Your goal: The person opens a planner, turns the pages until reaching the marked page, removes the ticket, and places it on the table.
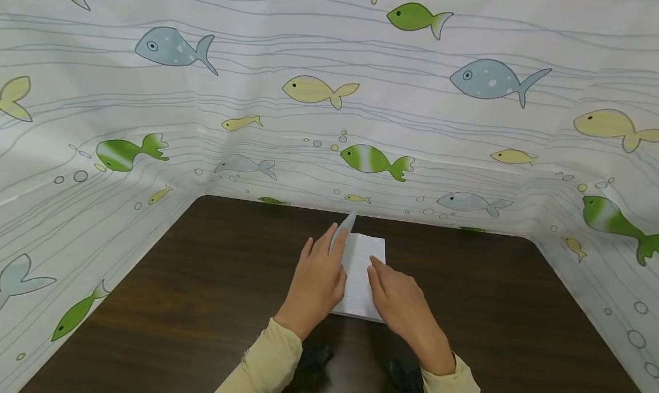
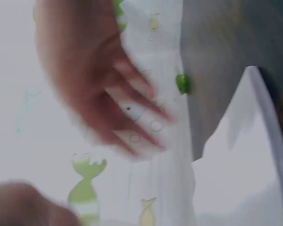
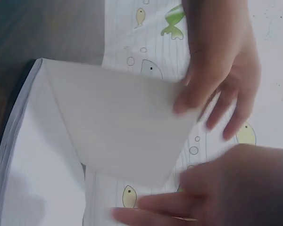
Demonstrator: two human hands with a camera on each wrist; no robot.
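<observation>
A small notebook (image 1: 357, 293) with white lined pages lies on the dark table between both hands. My left hand (image 1: 316, 281) is over its left side and pinches one lifted page (image 1: 346, 223), which stands up beyond the fingers. In the right wrist view the left thumb (image 3: 186, 99) presses on that raised page (image 3: 118, 122), the other fingers behind it. My right hand (image 1: 404, 301) is at the notebook's right edge, its index finger pointing forward across the paper. Seen from the left wrist, the right hand (image 2: 99, 89) is blurred, with loosely spread fingers holding nothing.
The dark wood table (image 1: 206, 278) is enclosed at the back and sides by a white sheet (image 1: 304, 32) printed with fish and bubbles. Black wrist gear (image 1: 316, 357) shows below the left forearm, and more black gear (image 1: 403, 377) beside the right sleeve.
</observation>
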